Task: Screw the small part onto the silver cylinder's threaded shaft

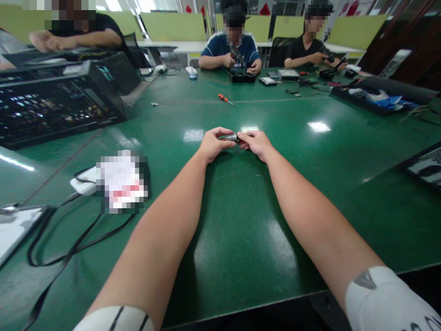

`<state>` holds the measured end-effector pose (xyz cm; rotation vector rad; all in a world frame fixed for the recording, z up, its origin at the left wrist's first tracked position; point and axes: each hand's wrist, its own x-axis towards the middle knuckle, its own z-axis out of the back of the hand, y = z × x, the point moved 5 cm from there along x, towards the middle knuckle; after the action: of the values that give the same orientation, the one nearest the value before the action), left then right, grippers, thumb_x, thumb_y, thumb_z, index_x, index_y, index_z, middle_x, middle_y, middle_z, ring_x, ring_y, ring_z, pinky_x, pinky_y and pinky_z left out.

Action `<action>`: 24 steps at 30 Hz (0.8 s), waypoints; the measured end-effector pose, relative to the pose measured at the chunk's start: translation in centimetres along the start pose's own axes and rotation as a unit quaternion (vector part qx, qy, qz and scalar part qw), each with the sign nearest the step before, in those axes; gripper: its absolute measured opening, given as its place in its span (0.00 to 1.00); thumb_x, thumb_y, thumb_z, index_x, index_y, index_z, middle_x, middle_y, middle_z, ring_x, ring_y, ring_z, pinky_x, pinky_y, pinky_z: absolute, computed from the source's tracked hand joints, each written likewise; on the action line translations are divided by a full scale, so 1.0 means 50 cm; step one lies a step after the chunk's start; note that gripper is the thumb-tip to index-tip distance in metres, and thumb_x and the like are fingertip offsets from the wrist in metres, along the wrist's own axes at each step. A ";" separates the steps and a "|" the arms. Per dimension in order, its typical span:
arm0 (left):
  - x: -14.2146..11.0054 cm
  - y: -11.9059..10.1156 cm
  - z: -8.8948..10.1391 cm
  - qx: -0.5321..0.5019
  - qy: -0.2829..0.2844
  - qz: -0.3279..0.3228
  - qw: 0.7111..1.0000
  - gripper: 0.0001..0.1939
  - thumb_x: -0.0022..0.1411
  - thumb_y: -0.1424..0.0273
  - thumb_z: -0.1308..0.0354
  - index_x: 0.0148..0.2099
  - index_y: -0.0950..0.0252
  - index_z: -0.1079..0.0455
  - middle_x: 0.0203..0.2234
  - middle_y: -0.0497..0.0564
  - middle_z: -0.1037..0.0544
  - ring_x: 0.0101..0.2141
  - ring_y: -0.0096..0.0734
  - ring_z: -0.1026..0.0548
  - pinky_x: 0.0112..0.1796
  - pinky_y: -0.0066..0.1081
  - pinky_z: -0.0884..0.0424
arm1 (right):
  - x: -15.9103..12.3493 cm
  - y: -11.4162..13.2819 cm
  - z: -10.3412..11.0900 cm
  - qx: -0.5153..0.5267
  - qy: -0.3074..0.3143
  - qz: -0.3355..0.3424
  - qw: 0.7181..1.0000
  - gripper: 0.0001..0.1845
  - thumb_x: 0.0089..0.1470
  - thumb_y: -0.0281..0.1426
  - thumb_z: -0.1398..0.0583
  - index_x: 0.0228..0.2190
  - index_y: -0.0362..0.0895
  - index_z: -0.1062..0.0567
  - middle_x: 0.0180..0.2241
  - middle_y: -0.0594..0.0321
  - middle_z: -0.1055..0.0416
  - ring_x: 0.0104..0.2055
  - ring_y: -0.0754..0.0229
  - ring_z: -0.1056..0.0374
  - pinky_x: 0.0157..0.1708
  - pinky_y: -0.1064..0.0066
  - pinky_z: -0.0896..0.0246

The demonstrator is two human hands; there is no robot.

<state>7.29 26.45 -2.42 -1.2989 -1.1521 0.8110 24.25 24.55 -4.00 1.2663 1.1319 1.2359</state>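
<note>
A small grey metal cylinder (232, 137) is held level above the green table, between my two hands. My left hand (214, 146) pinches it from the left with thumb and fingers. The fingers of my right hand (257, 143) are closed at its right end, where a thin dark part shows. What that part is, and whether it is joined to the cylinder, I cannot make out. Beyond my hands, an orange-handled screwdriver (224, 98) lies on the table (237, 220).
A black computer case (62, 99) stands at the left. Nearer are a badge with a black lanyard (126, 181) and a clipboard (17, 230). Across the table, a person (230, 48) holds a power tool over a black box. Another black tray (382, 96) sits at the right.
</note>
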 end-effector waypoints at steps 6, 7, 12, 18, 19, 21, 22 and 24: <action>-0.008 -0.002 0.005 -0.004 -0.066 0.000 0.998 0.23 0.38 0.79 0.27 0.40 0.67 0.26 0.35 0.49 0.19 0.33 0.29 0.20 0.43 0.36 0.22 | -0.016 0.006 0.028 0.039 -0.046 -0.008 0.998 0.24 0.57 0.51 0.35 0.44 0.45 0.24 0.41 0.58 0.21 0.37 0.63 0.25 0.32 0.75 0.34; -0.012 -0.005 0.007 -0.005 -0.079 0.003 0.997 0.22 0.40 0.80 0.28 0.40 0.67 0.27 0.34 0.49 0.19 0.32 0.28 0.21 0.41 0.35 0.22 | -0.025 0.009 0.034 0.045 -0.063 -0.013 0.997 0.25 0.56 0.53 0.35 0.44 0.46 0.25 0.43 0.58 0.22 0.38 0.62 0.26 0.32 0.75 0.34; -0.093 -0.052 -0.003 -0.009 -0.087 0.030 0.996 0.20 0.41 0.79 0.28 0.39 0.68 0.27 0.32 0.51 0.19 0.30 0.30 0.20 0.35 0.32 0.22 | -0.121 0.048 0.052 0.030 -0.116 -0.021 0.993 0.27 0.53 0.51 0.34 0.48 0.49 0.29 0.47 0.59 0.25 0.42 0.59 0.28 0.30 0.74 0.37; -0.339 -0.091 -0.060 -0.014 0.025 0.162 0.986 0.20 0.43 0.72 0.24 0.35 0.66 0.31 0.26 0.50 0.19 0.25 0.34 0.19 0.28 0.30 0.23 | -0.314 0.132 0.025 -0.033 0.001 0.025 0.999 0.19 0.60 0.49 0.40 0.44 0.48 0.25 0.46 0.60 0.24 0.46 0.56 0.28 0.34 0.70 0.35; -0.376 -0.091 -0.066 -0.010 0.051 0.179 0.983 0.20 0.44 0.71 0.24 0.35 0.66 0.32 0.25 0.50 0.19 0.25 0.33 0.19 0.28 0.30 0.23 | -0.344 0.141 0.016 -0.047 0.039 0.030 0.998 0.19 0.62 0.49 0.43 0.43 0.47 0.24 0.45 0.59 0.24 0.46 0.55 0.28 0.35 0.68 0.34; -0.427 -0.097 -0.069 0.017 0.095 0.158 0.983 0.19 0.46 0.71 0.24 0.35 0.66 0.31 0.27 0.50 0.19 0.27 0.32 0.19 0.31 0.30 0.23 | -0.392 0.162 0.002 -0.093 0.103 0.076 0.987 0.19 0.66 0.45 0.46 0.40 0.46 0.23 0.44 0.58 0.23 0.47 0.54 0.28 0.40 0.64 0.34; -0.439 -0.102 -0.069 0.043 0.120 0.123 0.984 0.17 0.47 0.72 0.25 0.35 0.66 0.30 0.29 0.51 0.19 0.30 0.31 0.19 0.33 0.30 0.23 | -0.410 0.171 -0.003 -0.131 0.122 0.116 0.977 0.16 0.65 0.42 0.45 0.39 0.46 0.23 0.43 0.57 0.23 0.47 0.53 0.28 0.43 0.62 0.34; -0.448 -0.117 -0.067 0.106 0.171 0.033 0.979 0.14 0.48 0.74 0.27 0.35 0.66 0.28 0.34 0.52 0.20 0.34 0.31 0.20 0.37 0.30 0.23 | -0.435 0.184 -0.010 -0.211 0.145 0.199 0.946 0.09 0.59 0.35 0.41 0.37 0.45 0.24 0.42 0.57 0.23 0.47 0.52 0.28 0.48 0.59 0.36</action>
<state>3.41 3.48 -0.43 -1.2442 -0.7321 0.7039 22.67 2.29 3.65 1.0291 0.7613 1.9027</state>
